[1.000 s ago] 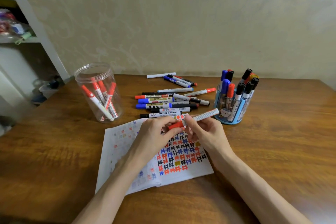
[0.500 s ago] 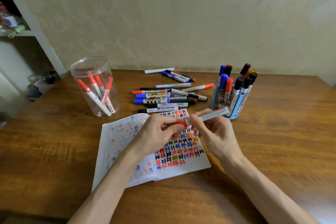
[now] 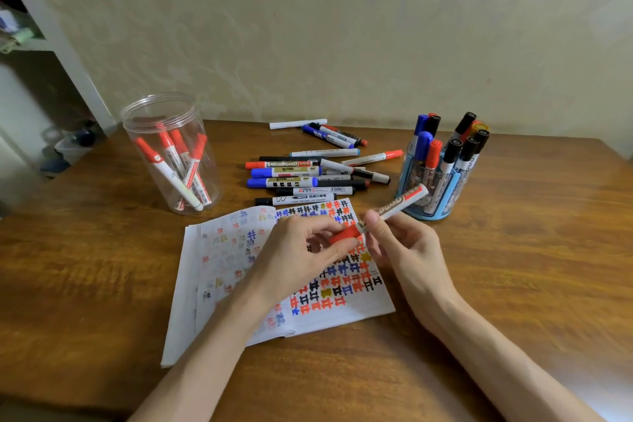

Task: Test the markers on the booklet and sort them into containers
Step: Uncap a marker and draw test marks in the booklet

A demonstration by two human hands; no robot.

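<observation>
The red marker point(image 3: 394, 207) was in both your hands above the top right part of the open booklet point(image 3: 219, 301), slanted so that its white tail rose to the right and crossed in front of the lower wall of the blue holder point(image 3: 440, 212). Your left hand point(image 3: 301, 257) pinched its red cap point(image 3: 344, 236) between thumb and fingertips, and your right hand point(image 3: 404, 250) pinched the printed barrel just beside the cap, thumb on top and the other fingers curled beneath. The cap sat against the barrel, and you could not tell from this view whether it had begun to part. A second before, you had held the marker flatter, with its tail short of the holder and most of the cap hidden under your left fingers. Half a second before, it was already tilted almost as it was at this moment, though less of the red cap showed. The booklet lay flat on the wooden table point(image 3: 102, 284), its right page filled with red, blue and black test marks. The loose markers point(image 3: 308, 178) lay just behind it as before. The clear jar point(image 3: 159, 103) at the left held several red markers, and the blue holder held capped ones upright, neither having gained any.
</observation>
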